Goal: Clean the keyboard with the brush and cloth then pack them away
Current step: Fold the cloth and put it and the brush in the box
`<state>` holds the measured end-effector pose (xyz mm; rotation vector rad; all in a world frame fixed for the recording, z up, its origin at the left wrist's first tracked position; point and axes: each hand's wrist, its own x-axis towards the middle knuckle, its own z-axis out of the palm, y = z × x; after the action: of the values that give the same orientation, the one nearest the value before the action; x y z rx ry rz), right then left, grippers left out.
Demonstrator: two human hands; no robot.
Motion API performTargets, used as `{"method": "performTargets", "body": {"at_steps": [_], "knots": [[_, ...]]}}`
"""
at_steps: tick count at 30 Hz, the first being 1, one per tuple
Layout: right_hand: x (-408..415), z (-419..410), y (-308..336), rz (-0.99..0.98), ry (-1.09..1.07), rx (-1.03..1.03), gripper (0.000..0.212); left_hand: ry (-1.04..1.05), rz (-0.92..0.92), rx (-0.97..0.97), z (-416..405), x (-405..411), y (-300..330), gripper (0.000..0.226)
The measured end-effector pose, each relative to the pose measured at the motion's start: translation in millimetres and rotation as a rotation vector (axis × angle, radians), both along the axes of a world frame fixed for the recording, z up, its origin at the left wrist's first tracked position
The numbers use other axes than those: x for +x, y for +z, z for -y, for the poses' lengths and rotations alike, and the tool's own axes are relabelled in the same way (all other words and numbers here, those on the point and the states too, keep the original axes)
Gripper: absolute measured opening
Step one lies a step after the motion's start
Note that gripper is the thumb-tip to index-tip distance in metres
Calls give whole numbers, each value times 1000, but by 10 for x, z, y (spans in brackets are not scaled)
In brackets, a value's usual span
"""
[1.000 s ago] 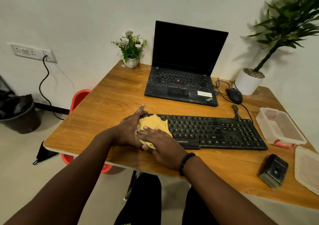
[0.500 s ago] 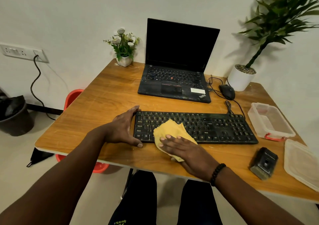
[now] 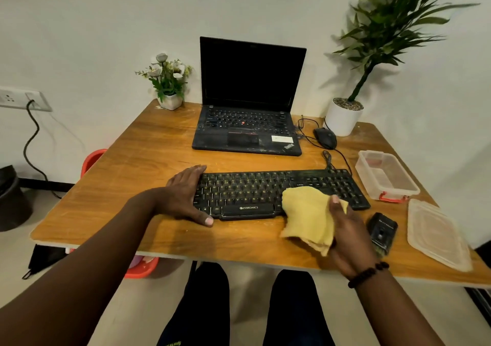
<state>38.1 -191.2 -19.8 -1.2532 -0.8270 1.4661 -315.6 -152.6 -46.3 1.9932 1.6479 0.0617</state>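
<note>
A black keyboard [image 3: 247, 189] lies across the front of the wooden desk [image 3: 148, 157]. My left hand [image 3: 183, 194] rests flat over its left end, thumb on the front edge and fingers at the back. A crumpled yellow cloth [image 3: 308, 213] covers the keyboard's front edge right of the middle and hangs onto the desk. My right hand [image 3: 345, 229] holds it from the right, thumb pressed on top. A small black brush [image 3: 381, 232] lies on the desk just right of that hand.
A clear plastic box [image 3: 386, 177] with red clips stands right of the keyboard, its lid [image 3: 435, 236] nearer the front edge. Behind are an open laptop [image 3: 249, 130], a wired mouse [image 3: 324, 137], a flower pot [image 3: 170, 101] and a potted plant [image 3: 342, 117].
My right hand has swept the cloth from the keyboard's left end to right of its middle. My left hand has stayed on the left end.
</note>
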Motion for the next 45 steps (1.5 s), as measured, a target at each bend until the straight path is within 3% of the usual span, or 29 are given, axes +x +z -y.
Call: {"method": "performTargets", "body": {"at_steps": [2,4,6,8,10,12,14,18,20,23,26,30,34,39,45], "knots": [[141,-30,96,-135,14,-107,31,-52,-40,47,-49,144,16,158],[269,-67,158,-150,65,-179,32,-92,-76,88,-115,277,13,157],[341,-113,158,12,130,-247,27,-117,-103,109,-175,365,20,158],[382,-163,92,562,215,-214,21,-127,-124,136,-215,404,28,154],[412,-248,-26,1159,314,-44,28,-108,-137,176,-218,383,27,148],[414,-301,-63,1460,343,54,34,-57,-143,206,-221,327,-1,145],[409,-345,-96,1566,342,86,40,13,-140,202,-219,246,-39,146],[456,-478,-69,1424,75,213,31,153,-7,100,-121,128,-28,139],[504,-618,-40,1470,-4,215,29,291,18,151,-97,139,-49,124],[576,-927,-104,1543,19,1,41,673,37,332,-155,236,-129,83],[535,-1126,-198,1497,79,-180,52,925,118,324,-183,402,-166,66],[423,-1236,-204,1548,49,-254,67,959,93,233,-218,563,-150,68],[410,-1345,-238,1421,-42,-281,72,1107,194,153,-337,499,-135,71],[273,-1429,-153,1291,-231,-118,62,1228,330,245,-460,357,-73,74],[50,-1868,118,1220,-286,51,60,1250,506,389,-741,125,109,71]]}}
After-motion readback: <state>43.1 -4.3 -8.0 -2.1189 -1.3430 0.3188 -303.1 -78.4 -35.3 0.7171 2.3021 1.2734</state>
